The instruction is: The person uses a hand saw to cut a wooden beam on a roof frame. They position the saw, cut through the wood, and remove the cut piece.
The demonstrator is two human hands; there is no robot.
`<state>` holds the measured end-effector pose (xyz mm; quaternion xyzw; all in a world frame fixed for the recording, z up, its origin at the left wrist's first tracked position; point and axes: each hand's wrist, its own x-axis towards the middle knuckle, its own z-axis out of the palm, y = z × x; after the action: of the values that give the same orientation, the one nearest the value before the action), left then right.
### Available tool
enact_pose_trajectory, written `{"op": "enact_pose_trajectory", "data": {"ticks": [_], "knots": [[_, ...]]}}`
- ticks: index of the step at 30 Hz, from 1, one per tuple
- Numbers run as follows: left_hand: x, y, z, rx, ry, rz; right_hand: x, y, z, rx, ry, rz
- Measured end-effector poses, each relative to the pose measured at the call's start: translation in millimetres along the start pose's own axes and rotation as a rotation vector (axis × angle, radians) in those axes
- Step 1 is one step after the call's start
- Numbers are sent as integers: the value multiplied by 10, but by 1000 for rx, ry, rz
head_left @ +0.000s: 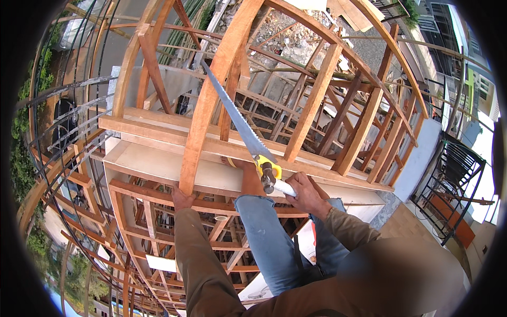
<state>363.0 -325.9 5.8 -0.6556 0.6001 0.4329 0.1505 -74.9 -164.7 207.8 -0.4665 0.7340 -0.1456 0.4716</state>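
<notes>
My left hand (183, 198) is closed round the lower end of a long curved timber (203, 119) that rises across the roof frame. In my right hand (308, 196) is the pale handle of a hammer (271, 177), its dark head pointing left. A handsaw (232, 111) with a grey toothed blade and yellow grip slants up from beside the hammer head, its blade crossing in front of the curved timber. The hammer head partly covers the saw's grip, and whether my right hand also bears the saw cannot be made out.
A horizontal timber (158, 131) and a pale board (169, 164) run across in front of my knees. Several reddish rafters (317, 100) stand beyond, with rubble (296, 39) far below. Gaps open in the lower wooden lattice (150, 211). Dark cables hang at left; a black metal frame (449, 185) stands right.
</notes>
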Motion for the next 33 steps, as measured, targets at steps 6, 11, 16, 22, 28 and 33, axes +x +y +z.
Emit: {"op": "enact_pose_trajectory", "data": {"ticks": [6, 11, 16, 22, 28, 33], "knots": [[-50, 20, -11, 106, 51, 23, -1, -23, 40, 28, -3, -9], [12, 7, 17, 162, 44, -37, 48, -53, 21, 55, -21, 47], [29, 58, -49, 150, 43, -6, 49, -65, 13, 95, -23, 87], [-14, 144, -68, 216, 15, -59, 37, -86, -6, 142, -16, 125], [-38, 216, -77, 215, -30, -80, 44, 48, 50, 99, 8, 81], [-50, 174, -30, 201, -14, -85, 86, 96, 85, 54, -22, 111]]}}
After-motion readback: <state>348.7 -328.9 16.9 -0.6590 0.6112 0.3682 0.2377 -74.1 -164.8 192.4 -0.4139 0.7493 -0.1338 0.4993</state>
